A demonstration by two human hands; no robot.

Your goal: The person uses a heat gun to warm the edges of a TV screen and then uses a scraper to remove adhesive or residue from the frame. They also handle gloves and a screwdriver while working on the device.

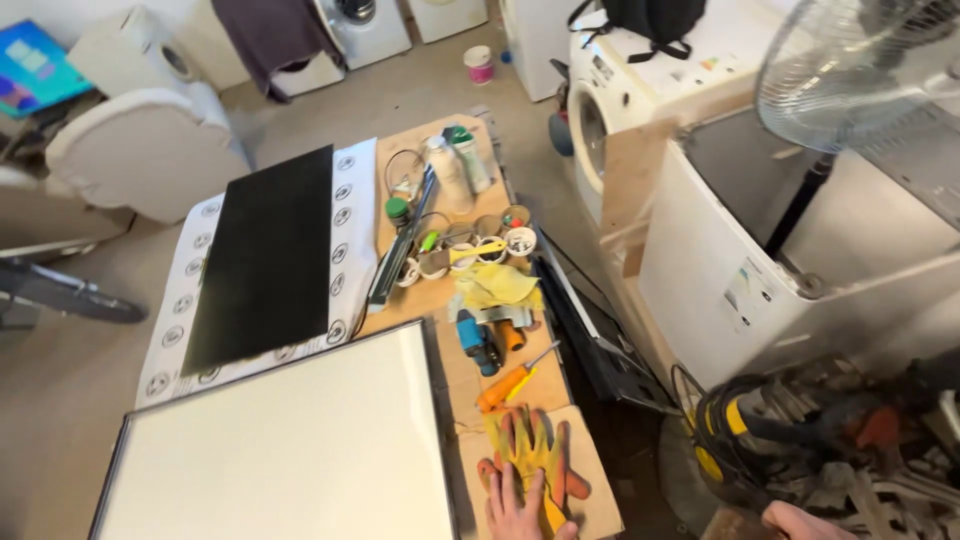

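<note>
My left hand [522, 508] lies at the bottom edge with its fingers spread on a pair of yellow and orange work gloves [530, 452] on the wooden bench [478, 168]. Only the top of my right hand [803, 522] shows at the lower right, beside a yellow and black machine [735, 440]; whether it holds anything cannot be seen. Just beyond the gloves lie an orange-handled screwdriver [508, 383] and a blue cordless driver [474, 340]. A yellow cloth [497, 287] is a little farther up.
A large white panel in a dark frame [290, 445] fills the lower left, with a black panel [268, 255] on white patterned sheeting behind it. Spray cans [458, 165], tape rolls and small cups crowd the bench's far end. Washing machines [610, 95] and a fan [850, 60] stand to the right.
</note>
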